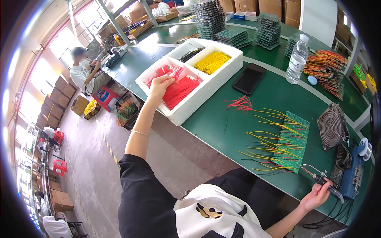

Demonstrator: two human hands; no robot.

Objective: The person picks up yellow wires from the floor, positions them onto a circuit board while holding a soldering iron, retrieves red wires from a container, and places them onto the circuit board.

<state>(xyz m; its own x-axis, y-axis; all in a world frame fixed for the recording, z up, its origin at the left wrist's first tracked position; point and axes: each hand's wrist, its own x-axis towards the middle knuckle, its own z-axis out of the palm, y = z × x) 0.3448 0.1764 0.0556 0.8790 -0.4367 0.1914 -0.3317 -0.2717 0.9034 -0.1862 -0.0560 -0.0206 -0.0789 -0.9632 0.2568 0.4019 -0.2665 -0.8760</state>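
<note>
My left hand (160, 87) reaches into the white foam box (180, 116), thumb and fingers pinched at the red wires (181, 90) in its near compartment. Yellow wires (212, 62) and dark wires (191, 54) fill other compartments. At the lower right, my right hand (315, 197) is closed around a soldering iron (320, 180), its metal tip pointing left toward a green circuit board (293, 142). Yellow, red and black wires stick out from the board's left side. A small loose bunch of red wires (243, 103) lies between board and box.
A black phone (249, 79), water bottle (297, 59) and small fan (332, 126) stand or lie on the green table. A blue soldering station (352, 178) sits at right, with cables below. Stacked boards (268, 31) rise behind. A person (85, 71) sits further left.
</note>
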